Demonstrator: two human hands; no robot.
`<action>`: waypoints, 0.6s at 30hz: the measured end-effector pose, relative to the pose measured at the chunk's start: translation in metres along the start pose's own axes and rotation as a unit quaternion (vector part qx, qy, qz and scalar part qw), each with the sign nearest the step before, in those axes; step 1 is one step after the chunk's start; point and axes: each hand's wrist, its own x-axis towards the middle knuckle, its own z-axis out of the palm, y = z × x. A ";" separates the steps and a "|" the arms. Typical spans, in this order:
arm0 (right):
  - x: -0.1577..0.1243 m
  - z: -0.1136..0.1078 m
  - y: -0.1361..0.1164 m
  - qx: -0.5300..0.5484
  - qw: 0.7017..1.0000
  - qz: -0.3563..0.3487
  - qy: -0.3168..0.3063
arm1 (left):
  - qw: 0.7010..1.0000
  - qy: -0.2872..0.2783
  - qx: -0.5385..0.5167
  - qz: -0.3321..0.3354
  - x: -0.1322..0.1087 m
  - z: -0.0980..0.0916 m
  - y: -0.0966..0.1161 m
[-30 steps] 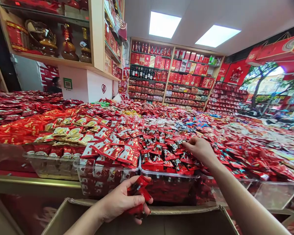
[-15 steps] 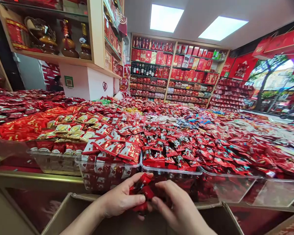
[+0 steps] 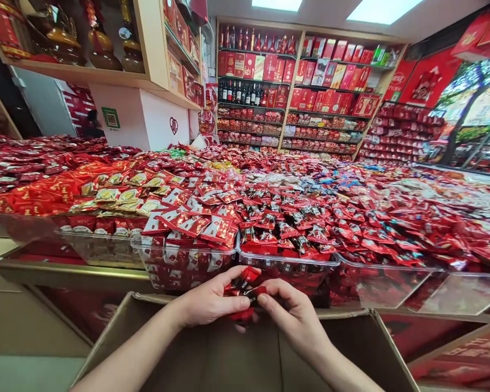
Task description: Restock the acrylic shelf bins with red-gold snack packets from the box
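My left hand (image 3: pixel 212 298) is closed around several small red-and-black wrapped candies (image 3: pixel 247 279), with its thumb across them. From the other side, my right hand (image 3: pixel 288 307) pinches the end of one red wrapper between thumb and fingers, touching the bunch in my left. Both hands are above the open cardboard box (image 3: pixel 220 359). Just behind them stands a clear plastic bin (image 3: pixel 289 265) heaped with similar red-and-black candies (image 3: pixel 286 228). To its left, another clear bin (image 3: pixel 179 265) holds red-and-white packets (image 3: pixel 196 220). Some of my left fingers are hidden under the candies.
More heaped red packets (image 3: pixel 392 231) spread right, and gold-and-red packets (image 3: pixel 122 198) lie left. A white pillar (image 3: pixel 122 117) rises from the display. Shelves (image 3: pixel 286 117) of bottles and red boxes line the back. The box's front rim (image 3: pixel 347 314) runs near the bins.
My view has tipped downward, showing more of the cardboard box. My right hand has closed in on the candies and now pinches one wrapper; my left still holds the bunch.
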 end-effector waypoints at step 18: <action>-0.016 -0.020 0.005 -0.126 0.977 -0.173 0.021 | 0.999 0.030 -0.015 0.007 0.002 0.000 0.002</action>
